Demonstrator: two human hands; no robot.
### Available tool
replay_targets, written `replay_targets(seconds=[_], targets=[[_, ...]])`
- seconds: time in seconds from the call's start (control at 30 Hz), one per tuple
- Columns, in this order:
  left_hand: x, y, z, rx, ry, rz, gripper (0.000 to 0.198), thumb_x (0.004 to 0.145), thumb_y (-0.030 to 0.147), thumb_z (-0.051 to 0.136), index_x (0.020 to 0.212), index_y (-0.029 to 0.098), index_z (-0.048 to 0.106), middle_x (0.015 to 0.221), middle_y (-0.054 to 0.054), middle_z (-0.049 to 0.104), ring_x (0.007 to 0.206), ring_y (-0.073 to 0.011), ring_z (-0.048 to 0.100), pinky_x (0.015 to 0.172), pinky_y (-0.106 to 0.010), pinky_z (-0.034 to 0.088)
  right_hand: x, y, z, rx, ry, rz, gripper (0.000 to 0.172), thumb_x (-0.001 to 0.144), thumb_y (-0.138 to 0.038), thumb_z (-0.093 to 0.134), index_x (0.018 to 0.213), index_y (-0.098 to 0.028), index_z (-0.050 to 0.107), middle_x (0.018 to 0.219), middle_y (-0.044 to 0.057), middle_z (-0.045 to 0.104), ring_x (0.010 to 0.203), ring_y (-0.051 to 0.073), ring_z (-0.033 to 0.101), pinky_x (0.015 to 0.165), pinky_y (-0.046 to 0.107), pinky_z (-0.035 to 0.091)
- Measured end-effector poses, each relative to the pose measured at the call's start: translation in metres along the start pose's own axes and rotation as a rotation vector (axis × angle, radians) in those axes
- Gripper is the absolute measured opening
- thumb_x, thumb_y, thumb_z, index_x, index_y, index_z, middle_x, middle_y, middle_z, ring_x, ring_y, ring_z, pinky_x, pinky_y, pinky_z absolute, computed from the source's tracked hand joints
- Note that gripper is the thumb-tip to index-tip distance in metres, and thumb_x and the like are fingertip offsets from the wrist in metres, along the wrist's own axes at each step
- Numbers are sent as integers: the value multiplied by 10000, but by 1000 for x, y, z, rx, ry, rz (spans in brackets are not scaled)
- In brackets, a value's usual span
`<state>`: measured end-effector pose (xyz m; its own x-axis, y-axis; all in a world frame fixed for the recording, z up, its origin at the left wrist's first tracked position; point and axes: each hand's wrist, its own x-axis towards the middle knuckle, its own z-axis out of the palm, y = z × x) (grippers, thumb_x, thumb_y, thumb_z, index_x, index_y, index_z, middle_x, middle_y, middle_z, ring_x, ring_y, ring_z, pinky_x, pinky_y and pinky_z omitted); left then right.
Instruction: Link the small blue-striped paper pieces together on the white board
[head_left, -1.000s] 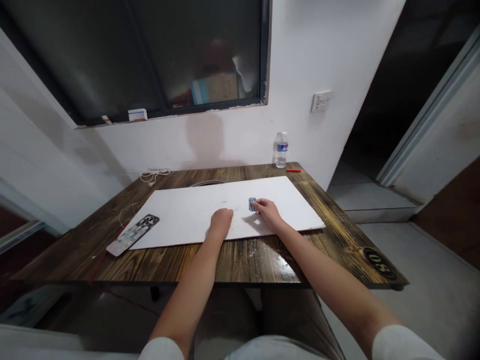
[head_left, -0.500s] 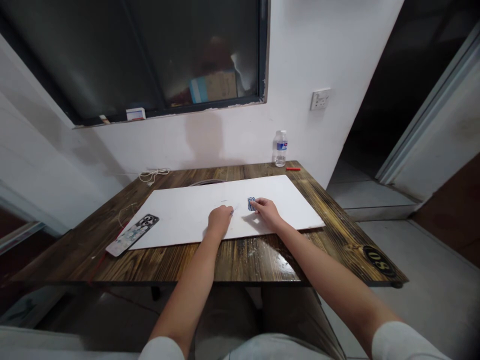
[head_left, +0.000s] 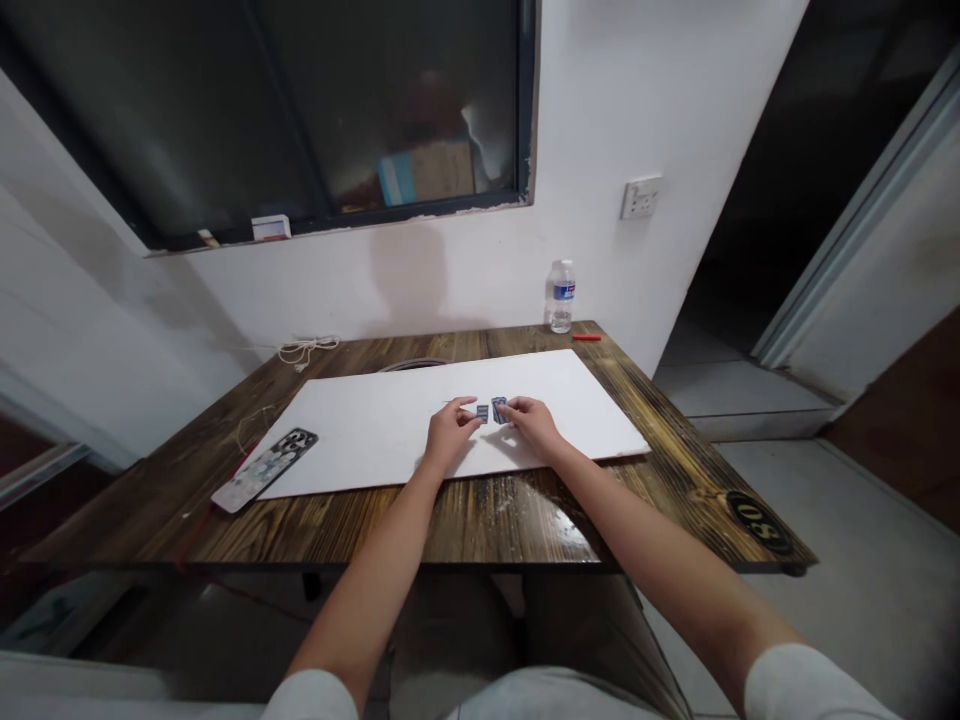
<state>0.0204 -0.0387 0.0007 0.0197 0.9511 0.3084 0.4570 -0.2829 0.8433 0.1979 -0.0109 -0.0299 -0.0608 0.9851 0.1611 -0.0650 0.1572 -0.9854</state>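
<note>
Over the middle of a white board [head_left: 360, 430], my left hand [head_left: 450, 430] pinches a small dark piece with pale stripes [head_left: 482, 412] between thumb and fingers. Just to its right, my right hand [head_left: 529, 420] holds a small blue and white patterned piece [head_left: 498, 408] by its right edge. The two pieces are close together with a narrow gap between them. What they are is too small to tell. A thin dark mark on the board is partly hidden behind my left hand.
The board lies on a dark wooden table [head_left: 480, 520]. A phone [head_left: 266, 470] overlaps its left edge. Along the back are a white cable [head_left: 307, 347], a water bottle [head_left: 562, 298] and a red stick-like item [head_left: 586, 338]. A wall stands behind.
My left hand has lifted and moved slightly right, and the striped piece now shows in its fingers. My right hand has hardly moved; its piece has shifted slightly left.
</note>
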Motion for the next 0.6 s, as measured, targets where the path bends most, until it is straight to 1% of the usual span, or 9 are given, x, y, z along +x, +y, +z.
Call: replay_targets(seconds=[0.1, 0.2, 0.3, 0.43, 0.53, 0.6], targets=[[0, 1, 1, -198, -43, -68, 436, 672, 207, 719, 1093, 164, 615, 691, 3, 691, 675, -154, 662, 685, -269, 504, -2, -2, 1, -17, -2, -2, 392, 614, -555, 738, 657, -177, 643, 597, 3, 609, 548, 136, 513, 571, 273, 401], [0, 2, 2, -255, -59, -113, 421, 636, 257, 752, 1021, 155, 615, 644, 5, 675, 620, -155, 653, 644, -267, 499, -4, -6, 3, 19, -39, -5, 370, 607, -532, 748, 643, -180, 638, 574, -5, 595, 544, 135, 510, 568, 271, 398], [-1, 1, 3, -224, -57, -133, 403, 616, 296, 772, 959, 157, 614, 614, 9, 662, 596, -159, 651, 622, -264, 492, -5, -6, 4, 51, -99, -1, 348, 588, -504, 764, 646, -180, 649, 582, -3, 609, 560, 135, 518, 581, 269, 407], [-2, 0, 6, -147, -64, -117, 400, 619, 336, 777, 939, 160, 613, 584, 22, 644, 586, -163, 649, 605, -257, 481, -5, -4, 6, 33, -155, -4, 332, 580, -481, 772, 669, -176, 674, 619, 10, 648, 579, 137, 535, 586, 265, 417], [-2, -1, 6, -49, -67, -68, 384, 649, 368, 767, 940, 161, 625, 593, 22, 638, 594, -160, 639, 597, -252, 475, -5, -4, 6, -1, -156, -15, 315, 602, -471, 764, 660, -175, 674, 616, 15, 650, 583, 140, 537, 585, 267, 410], [-1, -3, 6, 52, -38, -18, 325, 698, 376, 738, 926, 166, 641, 667, -2, 665, 645, -164, 643, 620, -259, 485, -4, -5, 5, 4, -124, -19, 311, 610, -467, 762, 654, -173, 671, 603, 11, 635, 580, 138, 534, 586, 268, 405]])
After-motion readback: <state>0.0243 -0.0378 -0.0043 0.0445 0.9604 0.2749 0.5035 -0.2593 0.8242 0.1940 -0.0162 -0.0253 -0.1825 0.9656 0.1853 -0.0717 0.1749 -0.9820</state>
